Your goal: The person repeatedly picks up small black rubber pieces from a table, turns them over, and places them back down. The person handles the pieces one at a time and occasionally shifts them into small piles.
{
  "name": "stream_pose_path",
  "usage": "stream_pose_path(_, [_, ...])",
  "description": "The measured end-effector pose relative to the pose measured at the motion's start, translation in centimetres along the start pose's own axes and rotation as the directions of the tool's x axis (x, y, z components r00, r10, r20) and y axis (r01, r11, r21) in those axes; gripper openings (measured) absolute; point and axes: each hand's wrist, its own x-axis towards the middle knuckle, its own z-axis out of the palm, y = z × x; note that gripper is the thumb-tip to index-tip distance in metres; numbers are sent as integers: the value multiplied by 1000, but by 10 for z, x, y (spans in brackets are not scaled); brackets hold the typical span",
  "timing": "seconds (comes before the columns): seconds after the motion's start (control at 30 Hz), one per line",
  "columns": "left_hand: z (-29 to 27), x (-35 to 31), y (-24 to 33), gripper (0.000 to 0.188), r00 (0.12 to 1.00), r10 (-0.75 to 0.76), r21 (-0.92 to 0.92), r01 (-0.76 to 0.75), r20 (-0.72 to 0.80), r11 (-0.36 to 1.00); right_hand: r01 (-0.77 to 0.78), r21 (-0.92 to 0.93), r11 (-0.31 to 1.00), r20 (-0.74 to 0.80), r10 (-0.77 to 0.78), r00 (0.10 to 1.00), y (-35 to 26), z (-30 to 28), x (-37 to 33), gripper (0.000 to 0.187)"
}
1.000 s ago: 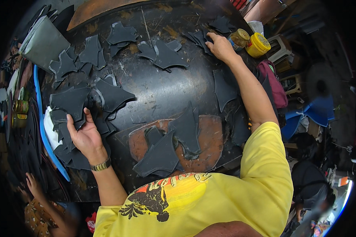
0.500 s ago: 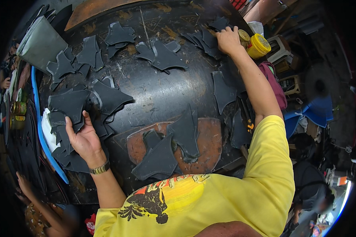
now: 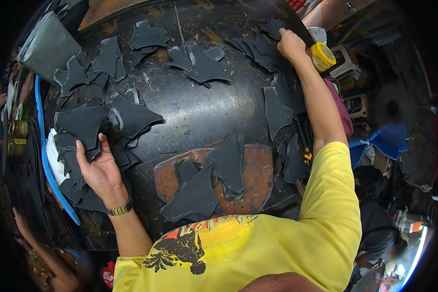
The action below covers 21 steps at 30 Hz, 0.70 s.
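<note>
Dark cut-out pieces with curved, pointed outlines lie in groups over the black table (image 3: 180, 124). My left hand (image 3: 101, 170), with a watch on its wrist, grips the edge of a black cut piece (image 3: 82, 121) at the left; some of its fingers are hidden by it. At the far right my outstretched right hand (image 3: 292, 45) has its fingers curled beside a small dark piece (image 3: 272, 28) and a fanned pile (image 3: 258, 51). Whether it holds anything is hidden. Near me, more black pieces (image 3: 192, 194) overlap on a brown worn board (image 3: 258, 170).
A yellow-lidded tub (image 3: 322, 56) stands close to my right forearm. Orange-handled tools (image 3: 306, 156) lie at the right edge. A grey folded sheet (image 3: 48, 46) and a blue strip (image 3: 53, 180) border the left. Another person's arm (image 3: 39, 248) shows at lower left.
My right hand has shifted slightly right and now covers one of the yellow containers. My left hand stays at the same piece. The whole view has moved a little.
</note>
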Motion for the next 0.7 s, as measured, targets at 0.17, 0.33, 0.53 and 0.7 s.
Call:
stream_pose_path(0.17, [0,0,-1,26,1000,-6,5,6,-20,1000,26,227,973,-156,10,988,1,33,25,47])
stream_pose_path(0.33, [-2,0,0,27,1000,-4,13,4,6,1000,-46,145,988,84,34,996,19,36,35,47])
stream_pose_path(0.53, [-2,0,-5,27,999,-26,12,26,-19,1000,-176,253,951,-180,225,958,35,21,40,36])
stream_pose_path(0.7, [-1,-1,-4,27,1000,-26,15,26,-13,1000,-217,352,911,-220,306,926,41,22,45,31])
